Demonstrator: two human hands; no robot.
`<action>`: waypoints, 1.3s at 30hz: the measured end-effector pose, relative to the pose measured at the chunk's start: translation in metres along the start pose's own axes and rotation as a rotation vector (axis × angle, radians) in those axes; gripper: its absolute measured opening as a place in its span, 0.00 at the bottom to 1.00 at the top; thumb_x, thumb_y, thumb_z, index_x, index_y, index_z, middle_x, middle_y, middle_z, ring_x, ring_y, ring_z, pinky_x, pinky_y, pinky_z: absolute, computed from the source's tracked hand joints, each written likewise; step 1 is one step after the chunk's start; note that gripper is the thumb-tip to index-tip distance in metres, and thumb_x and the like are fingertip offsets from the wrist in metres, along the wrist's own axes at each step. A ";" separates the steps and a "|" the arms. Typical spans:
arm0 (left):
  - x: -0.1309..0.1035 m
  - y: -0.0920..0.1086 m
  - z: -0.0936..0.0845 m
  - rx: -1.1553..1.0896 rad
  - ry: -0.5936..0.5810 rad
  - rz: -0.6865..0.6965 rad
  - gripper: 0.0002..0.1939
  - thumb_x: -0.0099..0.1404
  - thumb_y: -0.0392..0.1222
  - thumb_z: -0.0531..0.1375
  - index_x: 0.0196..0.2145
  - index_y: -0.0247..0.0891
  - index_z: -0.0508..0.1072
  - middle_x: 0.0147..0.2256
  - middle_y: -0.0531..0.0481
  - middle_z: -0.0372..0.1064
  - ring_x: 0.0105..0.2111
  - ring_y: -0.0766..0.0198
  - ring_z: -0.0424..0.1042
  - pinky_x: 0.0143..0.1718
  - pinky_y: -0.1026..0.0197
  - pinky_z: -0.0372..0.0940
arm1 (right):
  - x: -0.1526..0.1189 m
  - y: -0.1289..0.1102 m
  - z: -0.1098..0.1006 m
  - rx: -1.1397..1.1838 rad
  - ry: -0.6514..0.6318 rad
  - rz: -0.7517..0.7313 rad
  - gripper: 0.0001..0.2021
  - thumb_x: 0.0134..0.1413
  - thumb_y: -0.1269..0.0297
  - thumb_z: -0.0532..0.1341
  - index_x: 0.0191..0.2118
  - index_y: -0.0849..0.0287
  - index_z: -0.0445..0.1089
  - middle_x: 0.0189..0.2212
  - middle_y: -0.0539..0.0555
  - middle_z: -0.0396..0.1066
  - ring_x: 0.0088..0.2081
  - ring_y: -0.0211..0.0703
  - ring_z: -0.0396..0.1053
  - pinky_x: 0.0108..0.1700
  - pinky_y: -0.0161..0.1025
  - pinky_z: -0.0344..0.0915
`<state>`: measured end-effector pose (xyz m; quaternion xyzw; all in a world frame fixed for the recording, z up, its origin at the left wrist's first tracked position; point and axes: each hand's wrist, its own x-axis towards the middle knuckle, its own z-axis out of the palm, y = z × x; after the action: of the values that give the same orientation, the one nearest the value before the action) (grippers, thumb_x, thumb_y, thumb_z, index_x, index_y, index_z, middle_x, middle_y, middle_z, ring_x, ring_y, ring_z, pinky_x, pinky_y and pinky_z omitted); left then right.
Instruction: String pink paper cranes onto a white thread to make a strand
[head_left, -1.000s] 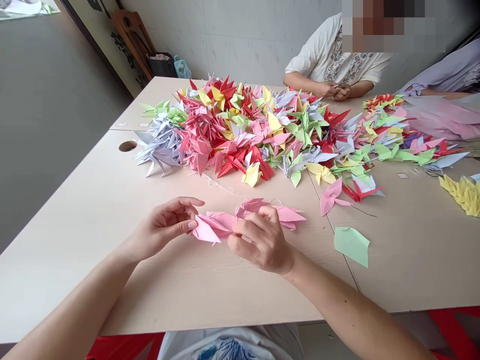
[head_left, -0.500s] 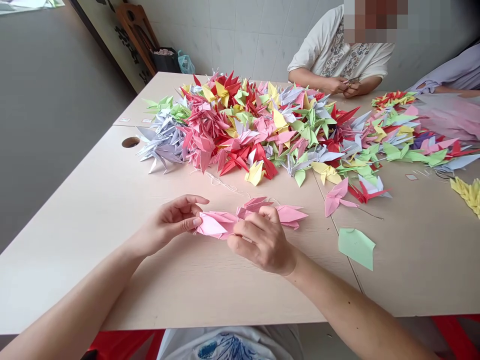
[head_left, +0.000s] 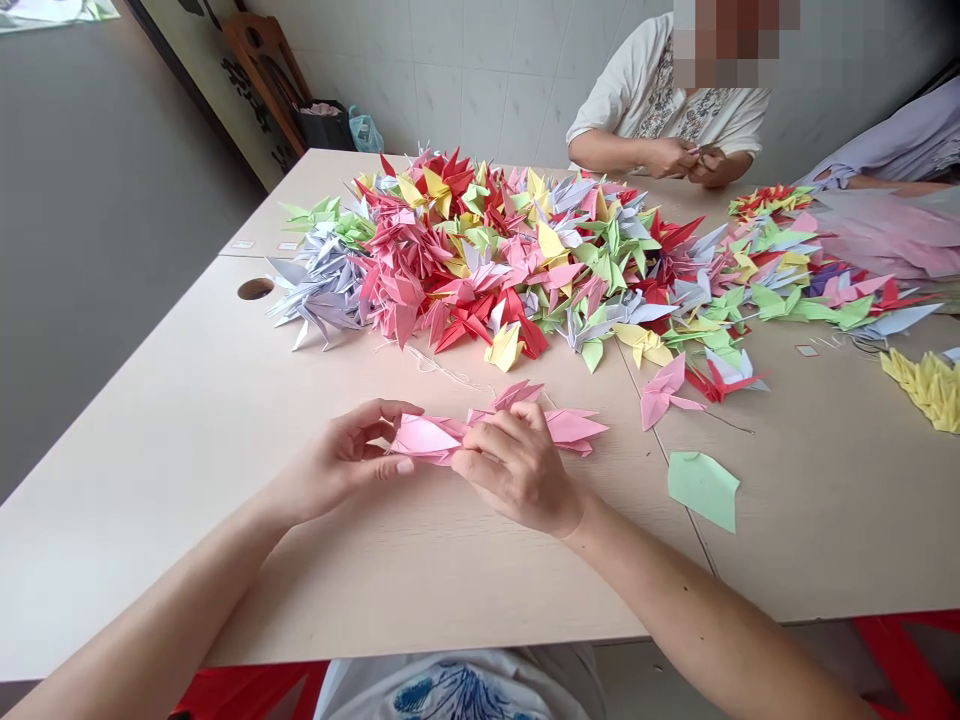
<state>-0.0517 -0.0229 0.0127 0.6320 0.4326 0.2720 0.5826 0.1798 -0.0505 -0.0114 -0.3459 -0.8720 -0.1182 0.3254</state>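
Note:
A string of folded pink paper cranes (head_left: 427, 438) lies crosswise just above the table in front of me. Around its left end curl the thumb and fingers of my left hand (head_left: 360, 450), the thumb below the paper and the forefinger above. My right hand (head_left: 521, 460) pinches the string near its middle, its fingers hiding part of the folds. More pink cranes (head_left: 574, 428) stick out to the right beyond my knuckles. White thread (head_left: 450, 372) lies on the table behind the cranes.
A big heap of coloured paper cranes (head_left: 480, 260) covers the table's far half. To the right lie a loose pink crane (head_left: 664, 392) with a wire or thread, a green paper piece (head_left: 703, 488) and a yellow folded strand (head_left: 926, 392). Across the table sits a person (head_left: 660, 110), hands together.
My left thumb has slid off the front of the pink crane to below it, and its grip looks looser. My right hand keeps its pinch. The view has shifted slightly.

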 end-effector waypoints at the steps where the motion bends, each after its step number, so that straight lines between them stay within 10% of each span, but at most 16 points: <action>1: 0.000 -0.001 0.003 0.072 0.036 0.030 0.27 0.52 0.45 0.70 0.50 0.41 0.73 0.43 0.44 0.70 0.40 0.57 0.70 0.38 0.60 0.69 | 0.000 -0.001 0.002 -0.002 -0.028 0.007 0.09 0.55 0.77 0.59 0.33 0.54 0.69 0.28 0.46 0.68 0.35 0.39 0.60 0.41 0.41 0.47; 10: 0.005 -0.009 0.006 0.367 0.177 0.132 0.22 0.51 0.50 0.69 0.43 0.42 0.76 0.42 0.44 0.71 0.39 0.56 0.70 0.30 0.65 0.66 | 0.009 0.008 -0.024 0.368 -0.165 0.142 0.11 0.58 0.57 0.61 0.43 0.57 0.68 0.42 0.55 0.72 0.44 0.46 0.65 0.46 0.43 0.56; 20: 0.005 -0.005 0.000 0.403 0.053 0.139 0.19 0.53 0.48 0.69 0.43 0.42 0.76 0.40 0.45 0.73 0.37 0.57 0.71 0.32 0.65 0.65 | -0.001 0.023 -0.018 0.430 -0.444 0.248 0.29 0.51 0.74 0.58 0.60 0.60 0.57 0.54 0.59 0.69 0.55 0.48 0.65 0.62 0.52 0.47; 31: 0.007 -0.010 -0.018 0.423 0.117 -0.095 0.27 0.53 0.54 0.67 0.48 0.41 0.71 0.40 0.48 0.73 0.35 0.57 0.71 0.36 0.59 0.66 | 0.003 0.025 -0.022 0.165 -0.291 0.213 0.20 0.57 0.76 0.55 0.53 0.51 0.65 0.37 0.51 0.72 0.41 0.43 0.66 0.64 0.55 0.43; 39: 0.006 -0.013 -0.026 0.273 0.051 -0.117 0.28 0.53 0.52 0.68 0.49 0.42 0.69 0.40 0.49 0.73 0.38 0.58 0.72 0.39 0.59 0.67 | -0.003 0.032 -0.017 0.335 -0.317 0.355 0.19 0.55 0.74 0.60 0.52 0.54 0.64 0.47 0.52 0.73 0.47 0.44 0.69 0.62 0.51 0.46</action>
<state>-0.0737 -0.0049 0.0041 0.6720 0.5162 0.1921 0.4950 0.2113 -0.0354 -0.0009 -0.4488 -0.8452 0.1415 0.2533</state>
